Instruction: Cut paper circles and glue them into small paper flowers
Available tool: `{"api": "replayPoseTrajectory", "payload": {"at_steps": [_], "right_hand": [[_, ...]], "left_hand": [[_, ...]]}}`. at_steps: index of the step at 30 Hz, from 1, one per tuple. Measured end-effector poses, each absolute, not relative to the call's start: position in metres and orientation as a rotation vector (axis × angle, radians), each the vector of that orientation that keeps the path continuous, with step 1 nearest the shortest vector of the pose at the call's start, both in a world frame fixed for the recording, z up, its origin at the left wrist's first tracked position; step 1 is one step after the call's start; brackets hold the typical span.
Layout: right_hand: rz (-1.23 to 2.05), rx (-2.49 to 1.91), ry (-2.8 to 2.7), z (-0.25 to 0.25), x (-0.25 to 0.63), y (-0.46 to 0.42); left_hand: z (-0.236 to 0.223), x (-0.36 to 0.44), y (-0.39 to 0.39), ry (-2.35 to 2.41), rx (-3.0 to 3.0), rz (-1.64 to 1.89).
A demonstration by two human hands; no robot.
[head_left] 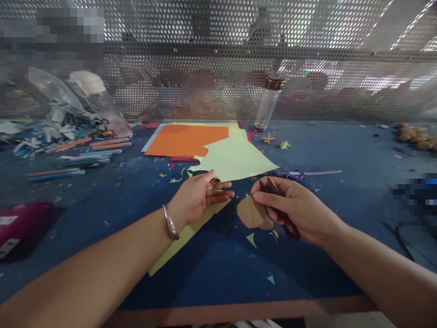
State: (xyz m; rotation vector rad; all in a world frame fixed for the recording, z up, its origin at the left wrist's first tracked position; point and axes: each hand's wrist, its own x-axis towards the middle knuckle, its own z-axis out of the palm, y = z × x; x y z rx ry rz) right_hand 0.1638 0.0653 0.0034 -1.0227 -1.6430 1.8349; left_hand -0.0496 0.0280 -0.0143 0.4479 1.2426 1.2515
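Observation:
In my right hand [290,205] is a pair of dark scissors [271,187], the blades poking up past my thumb and the handles partly hidden under my palm. Round brown cardboard pieces [249,212] lie beside and partly beneath that hand. My left hand [208,193], with a silver bangle on its wrist, has its fingers stretched out and apart. Its thumb is at the near edge of a pale green paper sheet [239,159] with a cut-out left edge; I cannot tell whether they touch. Below the left hand lies a yellow paper strip [184,239].
An orange sheet [187,139] tops a paper stack. Behind stands a clear bottle [268,107] by a perforated metal screen [218,91]. Markers [88,159], wrappers [61,125] and a white-lidded bottle [99,105] are left, near a purple case [23,223]. Paper scraps [251,240] dot the blue table.

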Motion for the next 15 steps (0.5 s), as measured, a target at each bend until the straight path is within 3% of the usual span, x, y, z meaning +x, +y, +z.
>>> {"api": "replayPoseTrajectory", "payload": {"at_steps": [9, 15], "right_hand": [[1.614, -1.048, -1.633, 0.002, 0.163, 0.068], [1.412, -1.092, -1.759, 0.006, 0.166, 0.07]], "left_hand": [[-0.015, -0.042, 0.011, 1.163, 0.729, 1.414], [-0.008, -0.023, -0.01, 1.171, 0.654, 1.306]]}}
